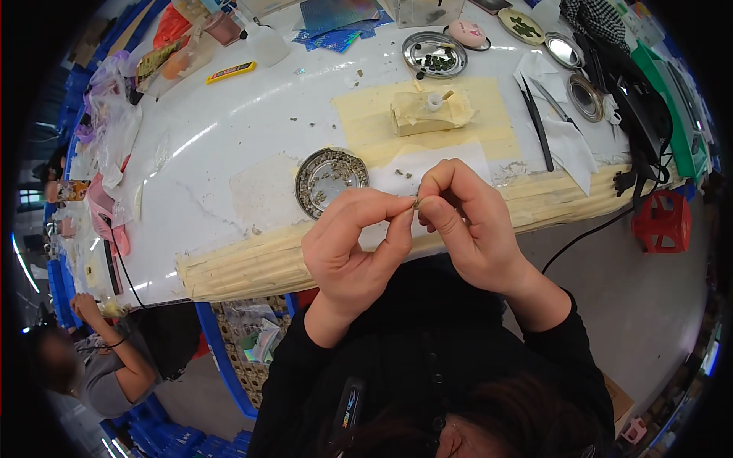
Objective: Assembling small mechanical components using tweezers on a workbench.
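Observation:
Above the table's taped front edge, my left hand (355, 243) and my right hand (475, 229) meet at the fingertips. Both pinch a tiny brownish piece (416, 204), mostly covered by the fingers and too small to name. Just beyond my left hand lies a round metal tin (328, 188) with many small grey-brown pieces in it. A sheet of white paper (467, 159) extends behind my right hand, with a few more small pieces beside it. Farther back, a tape-wrapped block (427, 118) carries a small translucent cup (435, 101).
Black tweezers (537, 126) and a thin metal tool (556, 101) lie to the right. A metal dish (411, 61) of dark green pieces stands behind. A yellow cutter (230, 72) and squeeze bottle (267, 44) are back left. Another person (126, 366) sits left; a red stool (661, 223) stands right.

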{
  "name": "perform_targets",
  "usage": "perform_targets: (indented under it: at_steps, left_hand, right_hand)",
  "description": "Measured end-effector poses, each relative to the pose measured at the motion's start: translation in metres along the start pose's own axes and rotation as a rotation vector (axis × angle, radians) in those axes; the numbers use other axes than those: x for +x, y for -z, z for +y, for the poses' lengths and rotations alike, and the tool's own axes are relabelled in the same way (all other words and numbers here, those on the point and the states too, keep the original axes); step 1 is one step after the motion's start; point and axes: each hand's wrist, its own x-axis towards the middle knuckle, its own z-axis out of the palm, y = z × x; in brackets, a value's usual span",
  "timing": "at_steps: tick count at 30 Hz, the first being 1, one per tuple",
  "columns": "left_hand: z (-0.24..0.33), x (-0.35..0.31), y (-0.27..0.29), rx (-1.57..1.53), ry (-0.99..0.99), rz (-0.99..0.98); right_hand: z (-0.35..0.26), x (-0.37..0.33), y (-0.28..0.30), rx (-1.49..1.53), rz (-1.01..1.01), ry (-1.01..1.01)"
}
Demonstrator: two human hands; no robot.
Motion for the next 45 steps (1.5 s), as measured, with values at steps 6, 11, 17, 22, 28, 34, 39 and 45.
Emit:
perform_targets:
  at_steps: [6, 11, 17, 22, 28, 34, 39, 45]
  left_hand:
    - [-0.004, -0.001, 0.001, 0.027, 0.000, 0.036]
    - [-0.007, -0.002, 0.003, 0.024, 0.028, 0.055]
    - [-0.009, -0.003, 0.006, 0.071, -0.015, 0.086]
    - [-0.010, -0.006, 0.009, 0.061, 0.067, 0.138]
    - [0.003, 0.002, 0.021, -0.378, 0.476, 0.135]
    - [0.007, 0.004, 0.024, -0.440, 0.552, 0.068]
    - [0.010, 0.002, 0.019, -0.227, 0.419, 0.031]
    - [0.013, 0.006, 0.018, -0.334, 0.500, -0.021]
  right_hand:
    - [0.007, 0.003, -0.006, -0.104, 0.027, 0.076]
    - [0.010, 0.006, -0.009, -0.179, 0.020, 0.126]
    - [0.009, 0.009, -0.012, -0.268, 0.015, 0.188]
    - [0.009, 0.009, -0.013, -0.400, 0.053, 0.245]
    - [0.013, 0.008, -0.010, -0.866, -0.094, 0.466]
    - [0.008, 0.008, -0.006, -0.694, -0.016, 0.402]
    - [-0.004, 0.013, -0.004, -0.460, 0.121, 0.328]
    - [-0.002, 0.013, -0.007, -0.472, 0.125, 0.441]
